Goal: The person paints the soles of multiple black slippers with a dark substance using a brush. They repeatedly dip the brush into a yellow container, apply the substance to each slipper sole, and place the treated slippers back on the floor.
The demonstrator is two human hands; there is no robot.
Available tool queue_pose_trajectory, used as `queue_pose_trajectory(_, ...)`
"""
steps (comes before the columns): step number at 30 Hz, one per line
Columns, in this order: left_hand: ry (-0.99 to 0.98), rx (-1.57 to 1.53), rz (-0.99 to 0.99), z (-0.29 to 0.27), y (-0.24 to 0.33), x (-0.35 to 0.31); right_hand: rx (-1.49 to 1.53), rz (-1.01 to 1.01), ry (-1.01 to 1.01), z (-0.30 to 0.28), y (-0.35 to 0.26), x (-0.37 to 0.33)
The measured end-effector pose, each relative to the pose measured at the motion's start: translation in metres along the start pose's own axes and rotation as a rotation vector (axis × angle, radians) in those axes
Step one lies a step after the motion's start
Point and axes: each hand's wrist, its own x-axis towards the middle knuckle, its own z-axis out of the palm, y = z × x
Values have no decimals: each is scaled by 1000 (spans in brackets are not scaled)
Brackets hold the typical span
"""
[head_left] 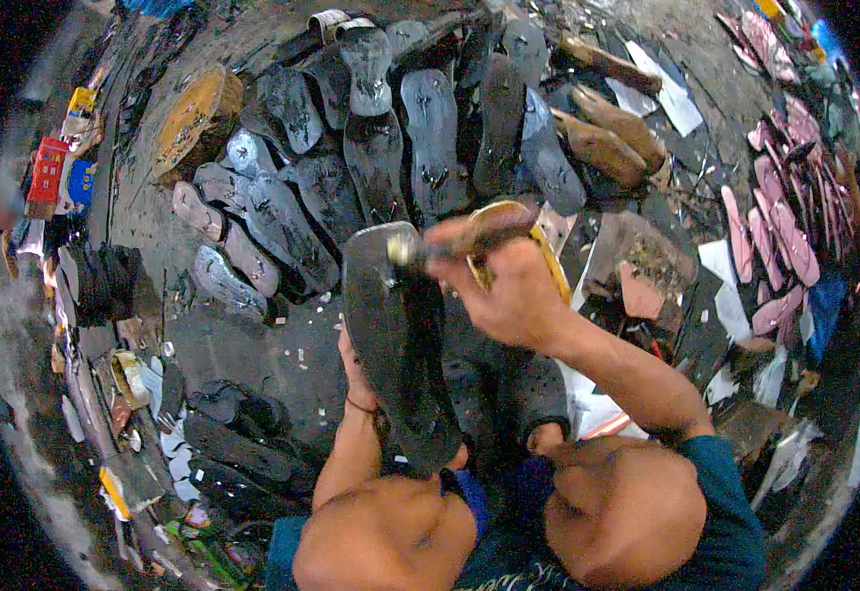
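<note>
Evidently, a blurred, pale-tipped brush (403, 250) is gripped in the closed fingers of the right hand (517, 300). Left of them, a long black sole-shaped sheet (396, 340) is held up; behind it, the left hand's (352, 366) fingers are hidden, their closure untellable. Beyond the right fingers, a curved yellow object (551, 259) is partly covered. Nearer the body, pale cursive shirt lettering (517, 580) is cut off.

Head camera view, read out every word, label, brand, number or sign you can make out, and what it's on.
Dark teal cloth shirt: pale script, cut off by the lower edge; I won't quote it.
Red box-shaped pack: pale marks, too small and blurred to read.
Long black flat shoe sole: no text visible.
Elsewhere, nothing legible.
</note>
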Motion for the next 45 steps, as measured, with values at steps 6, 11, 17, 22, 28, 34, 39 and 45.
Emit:
queue_pose_trajectory(6, 89, 499, 80, -4, -7, -5, -157, -187, -2, 20, -10, 8)
queue_pose_trajectory(11, -127, -19, 22, 55, 12, -2, 199, 77, 106, -9, 20, 41)
queue_pose_trajectory(17, 26, 97, 91, 9, 13, -5, -181, 19, 23, -10, 40, 39)
queue_pose_trajectory(22, -246, -54, 151, -23, 25, 12, 200, 57, -461, 27, 18, -75)
queue_pose_trajectory(28, 606, 512, 107, -85, 1, -92, -407, 179, 112, -25, 96, -38)
queue_pose_trajectory(34, 308, 243, -57, -51, -12, -119, -609, 151, 156, -33, 94, -44)
queue_pose_trajectory(39, 81, -154, -65, -37, -2, -88, -941, 595, -468, -89, 37, -96)
queue_pose_trajectory(45, -164, -179, -33, -26, 16, -9, 77, 301, -225, -71, -22, -45)
